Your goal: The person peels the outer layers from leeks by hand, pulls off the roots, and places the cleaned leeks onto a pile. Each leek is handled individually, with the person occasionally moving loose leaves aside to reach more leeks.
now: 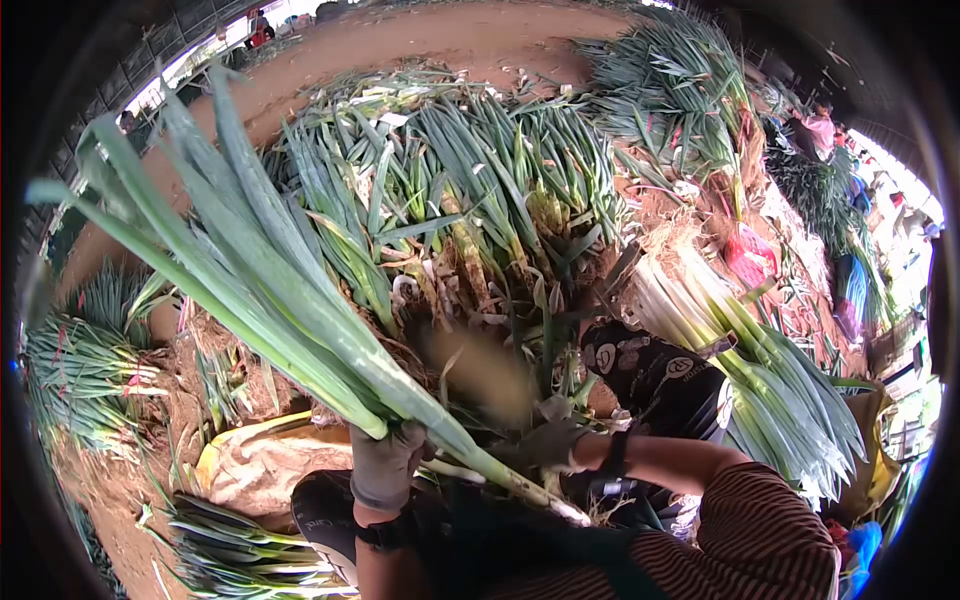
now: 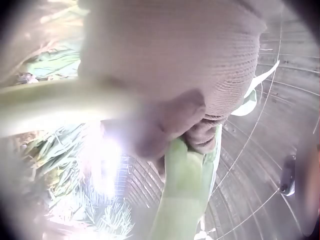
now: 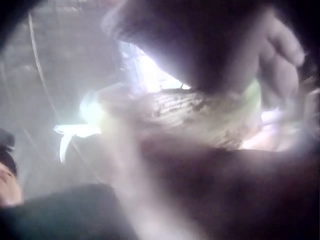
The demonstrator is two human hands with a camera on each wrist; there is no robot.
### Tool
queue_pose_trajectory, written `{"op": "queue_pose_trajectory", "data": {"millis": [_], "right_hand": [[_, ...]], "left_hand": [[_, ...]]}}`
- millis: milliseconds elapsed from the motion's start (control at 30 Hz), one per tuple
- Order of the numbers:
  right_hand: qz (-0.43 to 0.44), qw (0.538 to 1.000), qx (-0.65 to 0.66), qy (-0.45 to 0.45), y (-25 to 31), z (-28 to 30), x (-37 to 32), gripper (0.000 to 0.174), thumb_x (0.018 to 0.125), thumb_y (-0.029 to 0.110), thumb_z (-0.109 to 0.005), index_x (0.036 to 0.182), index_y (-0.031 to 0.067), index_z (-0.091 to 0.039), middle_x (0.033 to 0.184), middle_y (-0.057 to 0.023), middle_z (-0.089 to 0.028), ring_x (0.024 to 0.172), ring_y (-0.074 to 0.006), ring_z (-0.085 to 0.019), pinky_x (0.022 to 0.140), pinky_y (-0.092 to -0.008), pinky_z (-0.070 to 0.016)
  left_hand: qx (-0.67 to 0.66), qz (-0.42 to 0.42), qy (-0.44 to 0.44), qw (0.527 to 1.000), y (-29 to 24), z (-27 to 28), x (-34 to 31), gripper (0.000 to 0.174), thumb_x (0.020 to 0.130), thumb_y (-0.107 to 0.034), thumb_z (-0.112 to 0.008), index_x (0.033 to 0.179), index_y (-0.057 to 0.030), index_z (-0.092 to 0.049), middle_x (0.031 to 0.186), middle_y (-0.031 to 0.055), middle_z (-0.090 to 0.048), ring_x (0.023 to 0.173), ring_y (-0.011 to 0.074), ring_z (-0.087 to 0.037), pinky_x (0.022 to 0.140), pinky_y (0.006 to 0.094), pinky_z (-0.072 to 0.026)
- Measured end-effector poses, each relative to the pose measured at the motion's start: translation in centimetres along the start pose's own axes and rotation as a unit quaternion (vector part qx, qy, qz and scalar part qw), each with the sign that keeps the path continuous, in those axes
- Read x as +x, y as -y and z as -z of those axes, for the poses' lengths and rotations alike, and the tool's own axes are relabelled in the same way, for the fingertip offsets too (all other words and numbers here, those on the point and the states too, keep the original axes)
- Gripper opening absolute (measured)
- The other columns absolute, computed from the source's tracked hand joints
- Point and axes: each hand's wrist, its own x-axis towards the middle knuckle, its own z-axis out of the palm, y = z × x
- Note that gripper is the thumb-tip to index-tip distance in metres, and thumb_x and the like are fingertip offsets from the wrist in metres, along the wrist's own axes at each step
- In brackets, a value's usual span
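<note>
My gloved left hand (image 1: 388, 465) grips a bunch of long green leeks (image 1: 330, 330) around the stalks, leaves fanning up to the left and a pale root end pointing down right. In the left wrist view its curled fingers (image 2: 192, 120) wrap a green stalk (image 2: 182, 190). Just above the root end is my gloved right hand (image 1: 553, 440), fingers curled. A blurred tan strip, like a withered outer leaf (image 1: 485, 375), extends from it; in the right wrist view a soiled, fibrous piece (image 3: 190, 110) lies against the hand.
Upright leeks (image 1: 470, 190) stand in a row ahead. Trimmed leeks with white stalks (image 1: 740, 340) lie to the right, by my patterned trouser leg (image 1: 660, 370). Tied bundles (image 1: 85, 375) and a pale sack (image 1: 265, 465) are at the left; dark-leaved leeks (image 1: 240, 550) lie below.
</note>
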Motion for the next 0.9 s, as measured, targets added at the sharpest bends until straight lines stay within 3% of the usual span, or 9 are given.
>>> {"op": "queue_pose_trajectory", "data": {"millis": [67, 167, 233, 333, 433, 567, 600, 767, 900], "right_hand": [[0.005, 0.989, -0.118, -0.087, -3.0, -0.5, -0.2, 0.03, 0.094, 0.021, -0.058, 0.123, 0.0151, -0.062, 0.091, -0.0111, -0.067, 0.081, -0.0231, -0.067, 0.068, -0.0336, -0.0534], [0.091, 0.886, 0.404, -0.207, 0.7, 8.5, 0.2, 0.022, 0.089, 0.018, -0.068, 0.108, 0.0064, -0.068, 0.087, -0.0073, -0.068, 0.08, -0.0126, -0.062, 0.072, -0.0292, -0.0513], [0.093, 0.842, 0.475, -0.238, 4.9, 12.1, 1.1, 0.022, 0.086, 0.014, -0.073, 0.105, 0.0026, -0.067, 0.086, -0.0057, -0.068, 0.082, -0.0081, -0.059, 0.074, -0.0283, -0.0512], [-0.013, 0.869, 0.441, -0.225, 6.2, 12.0, 2.4, 0.027, 0.084, 0.009, -0.074, 0.108, -0.0005, -0.067, 0.091, -0.0052, -0.07, 0.086, -0.0071, -0.059, 0.078, -0.0279, -0.0515], [-0.036, 0.804, 0.552, -0.217, 8.0, 11.4, 2.9, 0.025, 0.085, 0.009, -0.074, 0.107, -0.0004, -0.066, 0.089, -0.0046, -0.069, 0.084, -0.0059, -0.058, 0.076, -0.0289, -0.0513], [0.012, 0.879, 0.212, -0.427, 8.2, 8.5, 3.4, 0.014, 0.085, 0.009, -0.073, 0.088, 0.0004, -0.062, 0.081, -0.0013, -0.065, 0.075, -0.0077, -0.059, 0.066, -0.0303, -0.0502], [-0.006, 0.879, 0.246, -0.407, 8.4, 8.2, 2.6, 0.019, 0.087, 0.014, -0.073, 0.083, 0.0014, -0.059, 0.08, -0.0012, -0.065, 0.072, -0.0098, -0.059, 0.063, -0.0313, -0.0498], [-0.13, 0.724, 0.526, -0.426, 4.6, 5.8, -2.0, 0.034, 0.095, 0.032, -0.064, 0.095, -0.0016, -0.063, 0.078, -0.0026, -0.064, 0.071, -0.0107, -0.061, 0.062, -0.0276, -0.0494], [-0.138, 0.886, 0.375, -0.237, 1.5, 5.9, -2.8, 0.059, 0.093, 0.06, -0.054, 0.096, 0.0021, -0.064, 0.076, -0.0055, -0.065, 0.072, -0.0121, -0.061, 0.067, -0.0324, -0.0492]], "left_hand": [[0.003, 0.006, -0.02, 1.0, -0.9, -0.5, 0.9, 0.039, 0.09, -0.017, -0.072, 0.118, -0.0075, -0.048, 0.088, 0.0007, -0.059, 0.067, 0.01, -0.055, 0.053, 0.023, -0.0432], [-0.006, -0.008, -0.075, 0.997, 0.6, -0.4, 1.6, 0.022, 0.092, -0.005, -0.064, 0.111, -0.0076, -0.053, 0.082, -0.0023, -0.055, 0.06, 0.0054, -0.048, 0.05, 0.0202, -0.0378], [0.032, -0.049, -0.085, 0.995, 1.6, -0.7, 2.4, 0.008, 0.092, -0.008, -0.064, 0.097, -0.0057, -0.058, 0.072, -0.0036, -0.053, 0.055, 0.0041, -0.045, 0.048, 0.0199, -0.0348], [0.055, 0.006, -0.126, 0.99, -0.4, -1.7, 2.4, 0.009, 0.093, -0.01, -0.064, 0.088, -0.0048, -0.059, 0.061, -0.0049, -0.048, 0.05, 0.0032, -0.042, 0.045, 0.0204, -0.0294], [0.066, -0.001, -0.149, 0.987, 0.6, -1.1, 2.3, 0.008, 0.093, -0.009, -0.063, 0.089, -0.0041, -0.059, 0.062, -0.0049, -0.049, 0.051, 0.0038, -0.042, 0.045, 0.0216, -0.0303], [0.106, -0.04, -0.191, 0.975, 2.8, 0.2, 3.3, 0.008, 0.09, -0.009, -0.064, 0.088, -0.002, -0.06, 0.063, -0.0047, -0.049, 0.051, 0.0053, -0.043, 0.047, 0.0224, -0.0338], [0.104, -0.027, -0.202, 0.973, 3.4, 1.3, 3.3, 0.015, 0.085, -0.006, -0.068, 0.097, 0.0034, -0.065, 0.083, -0.0014, -0.062, 0.073, 0.0068, -0.053, 0.064, 0.0235, -0.0456], [0.102, -0.036, -0.28, 0.954, 2.5, 2.5, 4.1, 0.013, 0.087, -0.006, -0.068, 0.096, 0.0028, -0.063, 0.08, -0.0003, -0.059, 0.064, 0.0067, -0.05, 0.058, 0.0232, -0.0426], [-0.012, -0.029, -0.24, 0.97, 1.3, 1.2, 3.7, 0.004, 0.092, -0.007, -0.06, 0.091, -0.0031, -0.059, 0.072, -0.0016, -0.053, 0.05, 0.0058, -0.041, 0.047, 0.0235, -0.0366]]}}
